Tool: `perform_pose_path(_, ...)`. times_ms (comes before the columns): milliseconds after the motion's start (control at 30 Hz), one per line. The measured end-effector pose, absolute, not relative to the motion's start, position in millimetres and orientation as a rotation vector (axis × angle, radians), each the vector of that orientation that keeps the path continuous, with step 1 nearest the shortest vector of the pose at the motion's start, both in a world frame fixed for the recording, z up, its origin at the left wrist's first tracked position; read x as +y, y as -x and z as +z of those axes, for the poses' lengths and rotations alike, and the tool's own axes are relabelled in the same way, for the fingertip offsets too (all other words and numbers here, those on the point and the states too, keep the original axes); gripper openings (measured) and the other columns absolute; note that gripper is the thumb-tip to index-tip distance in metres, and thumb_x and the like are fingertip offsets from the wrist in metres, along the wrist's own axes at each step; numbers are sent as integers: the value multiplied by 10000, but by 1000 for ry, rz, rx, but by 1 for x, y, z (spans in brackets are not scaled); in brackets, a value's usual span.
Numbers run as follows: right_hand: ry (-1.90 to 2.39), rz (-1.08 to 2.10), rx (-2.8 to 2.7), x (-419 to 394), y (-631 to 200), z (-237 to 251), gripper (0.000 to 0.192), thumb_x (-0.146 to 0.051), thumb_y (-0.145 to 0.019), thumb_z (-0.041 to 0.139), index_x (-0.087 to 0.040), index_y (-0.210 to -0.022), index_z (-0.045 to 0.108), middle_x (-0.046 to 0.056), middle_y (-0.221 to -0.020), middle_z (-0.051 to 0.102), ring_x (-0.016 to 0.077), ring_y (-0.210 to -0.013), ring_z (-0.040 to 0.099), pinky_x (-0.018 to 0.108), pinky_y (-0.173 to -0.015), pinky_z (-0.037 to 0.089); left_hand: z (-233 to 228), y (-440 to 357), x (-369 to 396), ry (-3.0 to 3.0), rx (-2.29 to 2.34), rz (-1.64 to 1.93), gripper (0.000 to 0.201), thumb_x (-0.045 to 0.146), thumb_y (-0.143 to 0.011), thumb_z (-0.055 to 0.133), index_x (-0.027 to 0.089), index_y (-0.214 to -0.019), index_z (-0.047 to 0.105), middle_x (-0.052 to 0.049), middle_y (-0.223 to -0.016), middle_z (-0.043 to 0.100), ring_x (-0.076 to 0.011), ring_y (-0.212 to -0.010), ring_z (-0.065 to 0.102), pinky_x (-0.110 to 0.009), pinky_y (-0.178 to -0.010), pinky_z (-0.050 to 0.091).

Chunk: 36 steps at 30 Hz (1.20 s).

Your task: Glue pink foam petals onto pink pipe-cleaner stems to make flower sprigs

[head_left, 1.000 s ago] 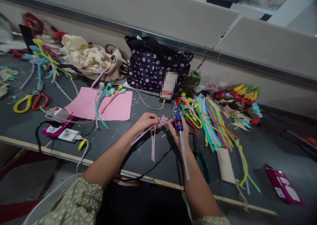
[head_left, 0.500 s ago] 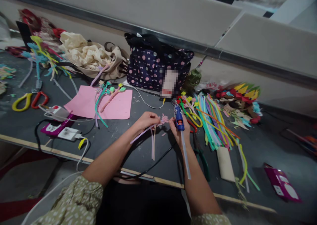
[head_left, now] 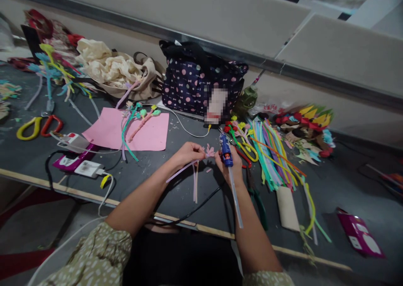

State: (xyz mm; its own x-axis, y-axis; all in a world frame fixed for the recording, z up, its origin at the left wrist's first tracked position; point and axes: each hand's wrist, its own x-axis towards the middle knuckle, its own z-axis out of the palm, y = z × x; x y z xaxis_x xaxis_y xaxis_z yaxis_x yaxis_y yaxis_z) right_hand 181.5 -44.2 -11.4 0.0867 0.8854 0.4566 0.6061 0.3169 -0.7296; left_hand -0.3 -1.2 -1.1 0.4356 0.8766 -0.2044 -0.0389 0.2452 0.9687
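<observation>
My left hand (head_left: 189, 153) pinches a pink pipe-cleaner flower (head_left: 209, 150) by its base; a lilac stem (head_left: 181, 171) slants down to the left from there. My right hand (head_left: 232, 168) is closed around a blue glue gun (head_left: 226, 149) whose nozzle points away from me. A long clear glue stick (head_left: 236, 198) sticks out of its back end over my right forearm. The fingertips of that same hand reach the flower's right side; whether they grip a petal is too small to tell. Below the flower, two pale pipe cleaners (head_left: 195, 185) hang or lie on the table.
Left of my hands are pink paper (head_left: 147, 139) with finished stems, scissors (head_left: 52, 126) and a power strip (head_left: 67, 162). A dotted bag (head_left: 185, 82) stands behind. To the right lie bundled pipe cleaners (head_left: 270, 156), green-handled pliers (head_left: 260, 206) and a purple packet (head_left: 359, 231). A black cable (head_left: 189, 214) crosses the front edge.
Both hands stay nearly where they were. The pink flower appears turned slightly, its petals showing more spread. My view has shifted a little.
</observation>
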Motion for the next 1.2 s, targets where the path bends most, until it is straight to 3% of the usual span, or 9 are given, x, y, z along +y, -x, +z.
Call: perform_pose_path(1200, 1437, 326, -1688, -49, -182, -9, 171, -378, -838, 589, -226, -886, 528, -16, -739, 584, 150, -618, 560, 247, -577, 438, 2, 2, -2, -1164, 878, 735, 93, 194, -582, 679, 118, -634, 672, 27, -534, 579, -81, -465, 516, -216, -491, 478)
